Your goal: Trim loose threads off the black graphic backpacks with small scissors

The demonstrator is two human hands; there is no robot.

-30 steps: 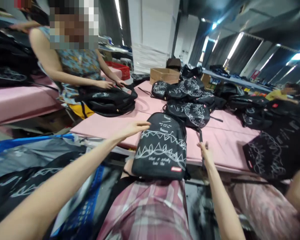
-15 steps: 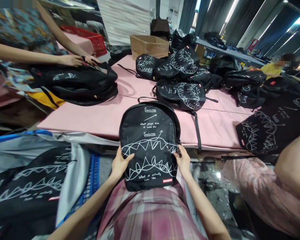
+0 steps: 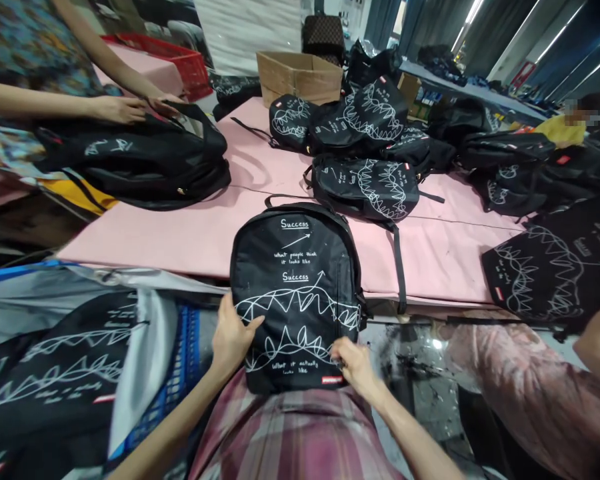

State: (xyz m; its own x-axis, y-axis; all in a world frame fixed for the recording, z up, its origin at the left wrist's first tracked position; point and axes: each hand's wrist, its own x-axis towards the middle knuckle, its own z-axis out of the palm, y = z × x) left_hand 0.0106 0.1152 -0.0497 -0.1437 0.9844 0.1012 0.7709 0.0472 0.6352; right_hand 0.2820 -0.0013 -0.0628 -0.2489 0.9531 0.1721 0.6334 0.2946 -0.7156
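My left hand [image 3: 233, 337] lies flat against the bag's [image 3: 295, 280] lower left edge, thumb spread across its front, fingers wrapped behind. My right hand [image 3: 354, 363] pinches at the bag's lower right corner, beside the red tag [image 3: 332, 380], fingers drawn together on the fabric. The bag stands between both hands, its long axis running straight away from me: bottom on my lap, top handle over the pink surface [image 3: 190, 233]. Both hands sit at its near end, about equally close. Beyond the bag lie more bags [image 3: 365, 187]; left of it, another person's hands [image 3: 130, 107] work on one.
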